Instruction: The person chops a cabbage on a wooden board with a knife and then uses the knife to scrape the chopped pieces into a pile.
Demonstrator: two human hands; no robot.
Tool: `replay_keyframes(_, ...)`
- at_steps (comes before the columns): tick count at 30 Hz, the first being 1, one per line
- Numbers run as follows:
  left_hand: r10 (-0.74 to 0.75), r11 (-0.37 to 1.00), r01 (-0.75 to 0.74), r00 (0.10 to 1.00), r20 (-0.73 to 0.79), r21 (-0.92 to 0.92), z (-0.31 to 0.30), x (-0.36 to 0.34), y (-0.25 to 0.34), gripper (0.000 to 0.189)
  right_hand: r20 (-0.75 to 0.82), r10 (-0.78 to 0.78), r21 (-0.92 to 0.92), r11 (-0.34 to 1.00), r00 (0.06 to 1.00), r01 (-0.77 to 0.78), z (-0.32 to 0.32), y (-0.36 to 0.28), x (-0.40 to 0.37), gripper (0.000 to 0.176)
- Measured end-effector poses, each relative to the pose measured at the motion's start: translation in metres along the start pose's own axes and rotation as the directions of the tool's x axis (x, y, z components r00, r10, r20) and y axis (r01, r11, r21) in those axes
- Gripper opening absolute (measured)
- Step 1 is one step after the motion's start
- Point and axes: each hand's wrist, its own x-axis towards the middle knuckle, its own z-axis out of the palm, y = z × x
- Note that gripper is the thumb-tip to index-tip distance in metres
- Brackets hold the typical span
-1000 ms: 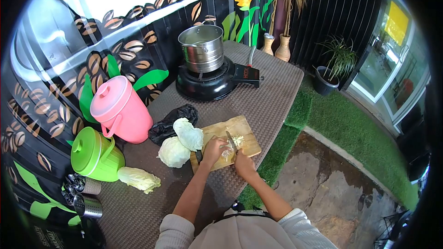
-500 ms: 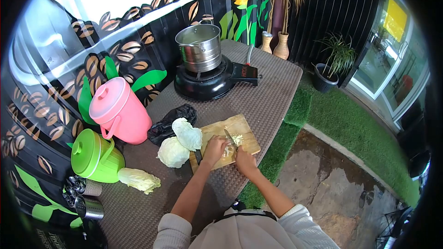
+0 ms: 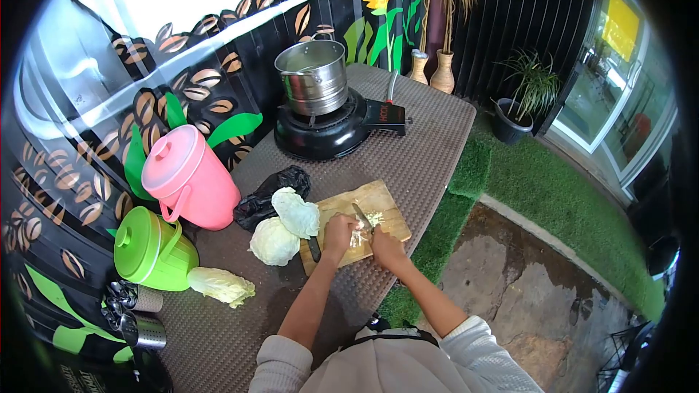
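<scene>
On the wooden cutting board, my right hand is closed round the handle of a knife, its blade pointing away from me. My left hand is curled on the board beside the blade; what its fingers hold is hidden. Small chopped pale pieces lie by the blade, with more between my hands. A dark handle-like object rests at the board's left edge. Just left of the board sit a cabbage and a loose cabbage leaf.
A steel pot stands on a black gas stove at the back. Left are a black plastic bag, a pink jug, a green jug, a napa cabbage and a metal cup. The table's edge runs along the right.
Both hands stay at the same spot on the board, with only slight shifts of the fingers. The camera view has moved very slightly; the other objects keep their places.
</scene>
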Motion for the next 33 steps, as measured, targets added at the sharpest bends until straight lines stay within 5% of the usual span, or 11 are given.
replay_keyframes(3, -0.081, 0.997, 0.081, 0.997, 0.003, 0.002, -0.002, -0.001, 0.006, 0.009, 0.007, 0.033, -0.035, 0.999, 0.999, -0.033, -0.02, -0.016, -0.017, 0.023)
replay_keyframes(8, -0.009, 0.999, 0.009, 1.0, 0.004, 0.045, -0.003, 0.001, -0.001, 0.008, -0.074, 0.13, -0.036, 0.991, 0.989, -0.133, 0.026, -0.019, -0.017, 0.021)
replay_keyframes(12, 0.12, 0.99, -0.118, 0.993, -0.021, 0.078, -0.003, -0.001, -0.005, 0.007, -0.147, 0.011, -0.046, 0.999, 0.989, -0.018, 0.009, -0.011, 0.005, 0.019)
replay_keyframes(14, 0.061, 0.997, -0.06, 0.998, -0.032, 0.048, -0.002, -0.002, -0.003, 0.007, -0.033, -0.132, -0.072, 0.989, 0.991, 0.129, -0.025, -0.02, -0.003, 0.023)
replay_keyframes(15, -0.004, 1.0, 0.005, 0.999, -0.038, 0.017, -0.004, -0.003, 0.001, 0.008, 0.054, 0.037, 0.029, 0.999, 0.998, -0.038, -0.023, -0.02, 0.003, 0.027)
replay_keyframes(19, -0.065, 0.993, 0.068, 0.997, 0.034, -0.098, -0.013, 0.0, 0.01, 0.009, -0.045, 0.131, 0.007, 0.991, 0.99, -0.131, 0.01, -0.024, -0.021, 0.023)
replay_keyframes(23, 0.052, 0.998, -0.054, 0.997, 0.056, 0.039, -0.01, 0.0, 0.002, 0.008, -0.099, 0.119, -0.101, 0.987, 0.988, -0.129, 0.029, -0.02, -0.009, 0.021)
replay_keyframes(30, 0.205, 0.977, -0.204, 0.979, -0.011, 0.06, -0.003, -0.008, -0.009, 0.01, 0.11, 0.039, -0.036, 0.999, 0.993, -0.036, -0.025, -0.023, 0.016, 0.024)
replay_keyframes(33, 0.182, 0.983, -0.181, 0.983, -0.013, 0.044, -0.01, -0.007, 0.002, 0.011, -0.058, 0.048, -0.093, 0.994, 0.997, -0.053, 0.011, -0.022, -0.003, 0.026)
